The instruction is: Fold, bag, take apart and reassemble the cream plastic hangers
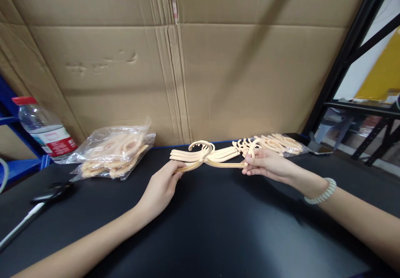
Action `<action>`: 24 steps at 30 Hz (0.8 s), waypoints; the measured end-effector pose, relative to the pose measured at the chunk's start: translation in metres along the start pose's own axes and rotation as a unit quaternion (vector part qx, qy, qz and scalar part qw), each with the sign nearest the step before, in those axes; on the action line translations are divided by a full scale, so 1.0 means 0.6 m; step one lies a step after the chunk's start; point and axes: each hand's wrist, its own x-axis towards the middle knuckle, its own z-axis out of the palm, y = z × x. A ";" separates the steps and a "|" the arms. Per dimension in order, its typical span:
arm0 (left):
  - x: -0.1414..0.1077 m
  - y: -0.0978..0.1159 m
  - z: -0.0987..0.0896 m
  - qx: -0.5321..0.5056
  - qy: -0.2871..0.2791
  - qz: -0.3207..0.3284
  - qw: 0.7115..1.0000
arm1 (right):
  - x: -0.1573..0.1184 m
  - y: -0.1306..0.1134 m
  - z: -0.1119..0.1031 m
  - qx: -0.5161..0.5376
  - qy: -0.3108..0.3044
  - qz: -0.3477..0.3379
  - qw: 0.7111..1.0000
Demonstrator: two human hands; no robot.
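Observation:
A cream-coloured clothes hanger (225,165) spans the space between my two hands, its hook upward at the middle. My left hand (161,186) is closed on the hanger's left arm, its fingertips partly hidden. At the opposite end, my right hand (268,165) pinches the right arm between thumb and fingers. A curved cream piece (253,145) rises by the right fingertips; I cannot tell whether it is held too. Just behind the hanger lies a stack of similar hangers (223,155), with several hooks (242,145) jutting out to its right.
Bagged cream hangers (112,153) lie at the left on the black table (200,232), and another bag (284,143) sits back right. A red-capped bottle (46,128), a black device (51,192) with a white cable, and a phone (320,148) are nearby. Cardboard (250,74) walls the back.

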 end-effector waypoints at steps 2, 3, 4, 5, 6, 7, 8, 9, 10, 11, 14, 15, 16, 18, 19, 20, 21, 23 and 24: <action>-0.001 -0.002 0.000 0.005 0.000 0.005 1.000 | 0.002 0.003 0.004 0.004 0.013 -0.003 1.000; -0.002 -0.003 0.000 0.006 -0.001 0.006 1.000 | 0.003 0.004 0.006 0.004 0.018 -0.004 1.000; -0.002 -0.003 0.000 0.006 -0.003 0.005 1.000 | 0.003 0.005 0.007 0.002 0.021 -0.007 1.000; -0.002 -0.004 0.000 0.006 -0.006 0.003 1.000 | 0.004 0.006 0.008 -0.002 0.023 -0.011 1.000; -0.003 -0.005 0.000 0.006 -0.008 0.001 1.000 | 0.005 0.007 0.008 -0.008 0.024 -0.017 1.000; -0.003 -0.005 0.000 0.006 -0.010 0.000 1.000 | 0.006 0.009 0.008 -0.014 0.028 -0.024 0.999; -0.003 -0.006 0.001 0.006 -0.011 -0.002 1.000 | 0.007 0.010 0.007 -0.021 0.034 -0.033 0.999; -0.003 -0.006 0.001 0.005 -0.011 -0.003 1.000 | 0.008 0.012 0.007 -0.027 0.042 -0.042 0.998; -0.002 -0.006 0.002 0.002 -0.013 -0.005 1.000 | 0.009 0.014 0.006 -0.032 0.051 -0.051 0.997; -0.002 -0.006 0.003 -0.001 -0.014 -0.007 1.000 | 0.010 0.015 0.006 -0.034 0.060 -0.061 0.996; -0.003 -0.004 0.004 -0.006 -0.020 -0.016 1.000 | 0.011 0.017 0.009 -0.015 0.078 -0.089 0.993; -0.003 -0.004 0.004 -0.004 -0.021 -0.019 1.000 | 0.011 0.017 0.010 -0.004 0.078 -0.095 0.992; -0.003 -0.003 0.003 -0.001 -0.020 -0.021 1.000 | 0.011 0.016 0.012 0.006 0.076 -0.100 0.992; -0.004 -0.001 0.002 0.002 -0.013 -0.024 1.000 | 0.010 0.014 0.013 0.019 0.069 -0.104 0.992; -0.004 0.001 0.001 0.002 -0.008 -0.024 1.000 | 0.009 0.012 0.013 0.020 0.065 -0.108 0.992; -0.004 0.002 0.001 0.001 -0.005 -0.025 1.000 | 0.009 0.010 0.011 0.019 0.062 -0.115 0.991; -0.004 0.002 -0.001 0.001 -0.004 -0.024 1.000 | 0.010 0.007 0.008 0.019 0.062 -0.124 0.990; -0.003 0.003 -0.004 0.010 -0.007 -0.027 1.000 | 0.011 0.000 -0.001 0.022 0.067 -0.142 0.987; -0.003 0.003 -0.006 0.021 -0.011 -0.031 0.999 | 0.012 -0.004 -0.008 0.024 0.072 -0.150 0.986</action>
